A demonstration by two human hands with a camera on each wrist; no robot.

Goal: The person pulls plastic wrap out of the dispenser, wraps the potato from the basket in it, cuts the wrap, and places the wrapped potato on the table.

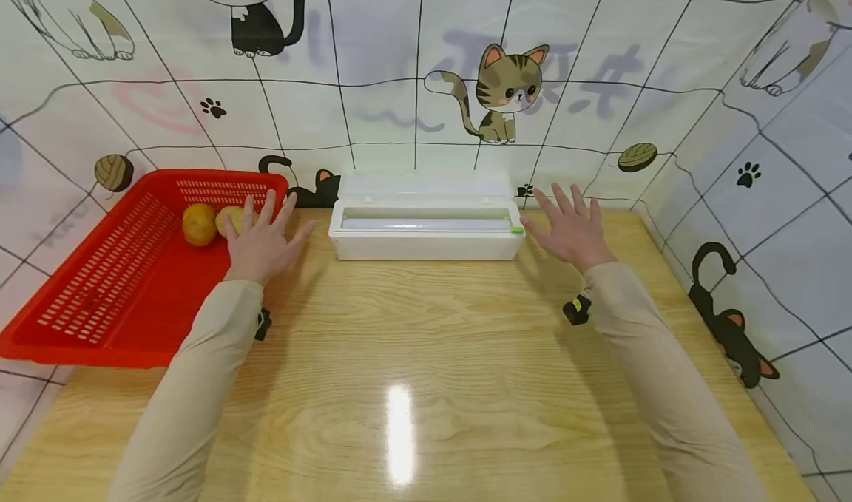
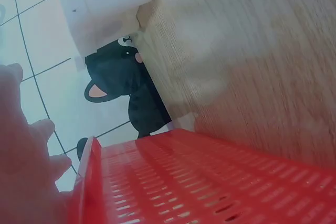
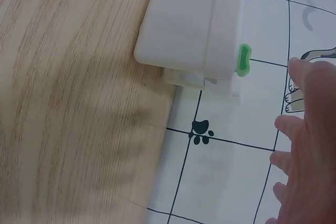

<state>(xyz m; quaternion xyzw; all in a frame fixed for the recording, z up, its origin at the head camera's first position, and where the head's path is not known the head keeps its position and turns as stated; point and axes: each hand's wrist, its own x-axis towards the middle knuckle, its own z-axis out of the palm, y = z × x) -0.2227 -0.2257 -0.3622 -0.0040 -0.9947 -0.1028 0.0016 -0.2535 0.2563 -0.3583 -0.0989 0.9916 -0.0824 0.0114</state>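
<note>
My left hand [image 1: 262,247] hovers with spread fingers over the right rim of a red plastic basket [image 1: 149,339]. Inside the basket lie an orange round fruit [image 1: 200,225] and a yellowish one [image 1: 228,219], the latter partly hidden by the fingers. My right hand [image 1: 571,234], fingers also spread, is beside the right end of a long white box [image 1: 426,246], holding nothing. The box's lid is raised, a pale roll lies inside, and a green slider [image 1: 516,230] sits at its right front edge. In the right wrist view the fingers [image 3: 286,124] are apart from the box [image 3: 178,24].
Both hands are above a wooden table [image 1: 426,339]. A tiled wall covering [image 1: 373,110] with cat drawings rises behind it and along the sides. The basket takes up the table's left side, and the white box stands at the back against the wall.
</note>
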